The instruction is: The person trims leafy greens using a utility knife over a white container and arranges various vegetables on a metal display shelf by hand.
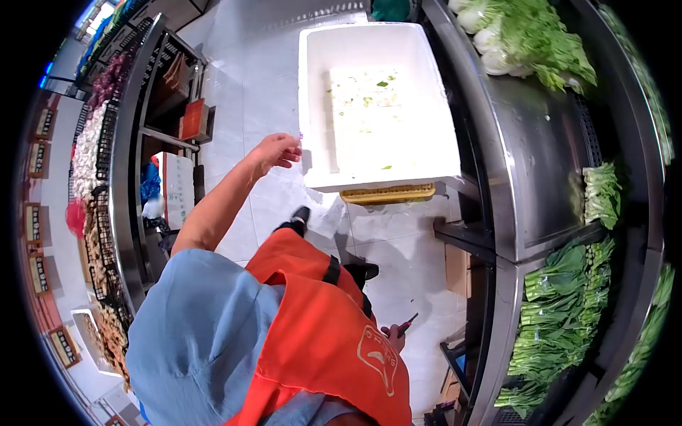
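Note:
My left hand reaches out beside the near left wall of a white foam box, its fingers loosely bent and apart, with nothing seen in them. A tiny purple spot shows at the box edge by the fingertips; I cannot make out what it is. Scraps of green leaf lie on the box floor. Low at my right side, my right hand is closed on a small knife with a dark, thin tip. My orange apron partly hides that hand.
Under the box's near edge sits a yellow crate. A steel counter on the right bears leafy lettuce and bundled greens. Along the left runs a shelf with garlic; a white carton stands beneath it. The tiled floor looks wet.

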Motion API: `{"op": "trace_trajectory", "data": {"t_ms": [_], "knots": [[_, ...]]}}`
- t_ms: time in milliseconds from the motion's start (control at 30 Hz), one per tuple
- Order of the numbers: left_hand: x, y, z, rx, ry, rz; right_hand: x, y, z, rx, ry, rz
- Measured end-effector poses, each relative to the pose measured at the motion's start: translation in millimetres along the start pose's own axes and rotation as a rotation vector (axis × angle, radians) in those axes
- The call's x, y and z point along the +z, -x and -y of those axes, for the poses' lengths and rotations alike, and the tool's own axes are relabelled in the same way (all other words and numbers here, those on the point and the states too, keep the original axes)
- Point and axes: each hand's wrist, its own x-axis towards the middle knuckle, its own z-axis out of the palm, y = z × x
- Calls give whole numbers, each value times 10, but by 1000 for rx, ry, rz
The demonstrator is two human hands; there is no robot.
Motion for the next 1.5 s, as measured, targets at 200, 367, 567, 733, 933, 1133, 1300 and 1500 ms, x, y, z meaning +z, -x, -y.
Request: {"op": "trace_trajectory", "data": {"t_ms": [200, 367, 567, 733, 933, 1133, 1300, 1500], "knots": [[-1541, -394, 345, 161, -312, 264, 1603, 809, 540, -280, -110, 22], [-3168, -334, 827, 17, -106, -89, 3723, 1597, 1190, -442, -82, 221], [-4287, -395, 1050, -90, 117, -240, 5601, 2348, 1619, -602, 351, 545], [-4605, -906, 755, -92, 171, -171, 6594, 2010, 1735, -698, 354, 689], [-5529, -2150, 92, 24, -25, -317, 8105, 1632, 2432, -698, 254, 660], [-6139, -3023, 348, -346, 193, -296, 9180, 1877, 3414, -479, 71, 673], [-6637, -3869, 277, -502, -376, -182, 9923, 1957, 4395, -514, 77, 637], [-7337, -5520, -1542, -340, -117, -188, 10783, 1771, 5376, -436, -206, 603]]}}
